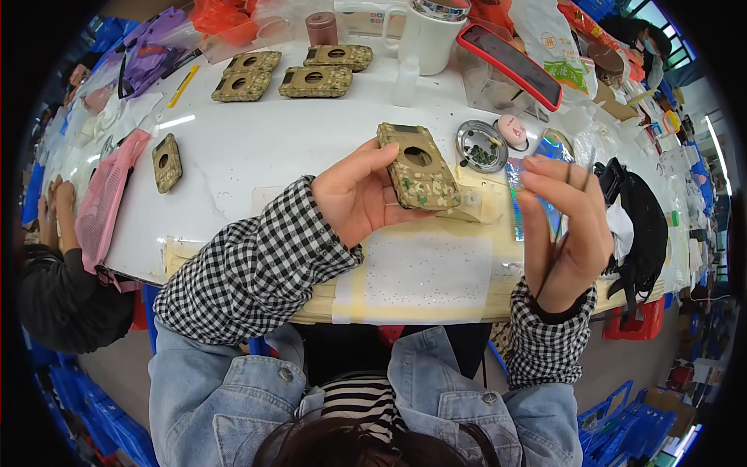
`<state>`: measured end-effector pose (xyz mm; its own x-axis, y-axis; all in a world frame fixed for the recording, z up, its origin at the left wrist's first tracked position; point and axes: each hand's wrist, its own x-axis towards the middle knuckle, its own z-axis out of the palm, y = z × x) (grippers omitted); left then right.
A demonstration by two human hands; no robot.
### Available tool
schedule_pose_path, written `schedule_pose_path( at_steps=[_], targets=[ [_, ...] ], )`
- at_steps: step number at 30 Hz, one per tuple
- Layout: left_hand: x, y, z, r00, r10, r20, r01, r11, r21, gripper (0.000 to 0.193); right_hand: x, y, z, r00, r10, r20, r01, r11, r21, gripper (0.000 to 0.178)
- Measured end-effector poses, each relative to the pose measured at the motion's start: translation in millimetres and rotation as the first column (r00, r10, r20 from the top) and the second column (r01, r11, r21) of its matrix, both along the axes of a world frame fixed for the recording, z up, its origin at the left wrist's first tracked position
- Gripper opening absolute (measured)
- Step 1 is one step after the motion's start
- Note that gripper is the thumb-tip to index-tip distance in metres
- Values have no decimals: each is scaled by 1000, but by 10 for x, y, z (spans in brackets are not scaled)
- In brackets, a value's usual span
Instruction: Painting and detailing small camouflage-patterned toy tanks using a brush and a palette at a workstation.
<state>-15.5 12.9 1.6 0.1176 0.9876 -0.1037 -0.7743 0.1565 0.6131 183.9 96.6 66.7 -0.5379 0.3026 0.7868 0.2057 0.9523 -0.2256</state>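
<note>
Between the thumb and fingers of my left hand point(354, 193) is a camouflage-patterned toy tank hull point(436, 185), tilted, its round opening facing up. My right hand point(574, 237) is raised to the right of the hull and apart from it, fingers bent together. A slim dark tool point(554, 268) runs through that hand; its exact kind is hard to make out, as is anything tiny at the fingertips. Behind the two hands, a round metal dish point(461, 142) holds small dark green parts. Beneath the hull lies a taped white sheet point(424, 272) sprinkled with specks.
Several more camouflage hulls point(315, 81) stand at the back, and one hull point(166, 163) lies at left. A phone in a red case point(510, 66) leans beside a white mug point(428, 39). There is a pink mesh bag point(109, 202) at left, a black bag point(646, 233) at right.
</note>
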Motion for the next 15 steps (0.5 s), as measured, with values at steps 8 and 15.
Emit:
schedule_pose_path(
  at_steps=[8,15],
  targets=[
    [90,-46,108,996,14,-87,-13,1000,6,49,-166,-61,-287,949,240,-204,-304,869,-391,14],
    [97,-66,91,996,19,-91,-20,1000,-11,50,-232,-99,-328,939,246,-242,-338,797,-501,9]
  ],
)
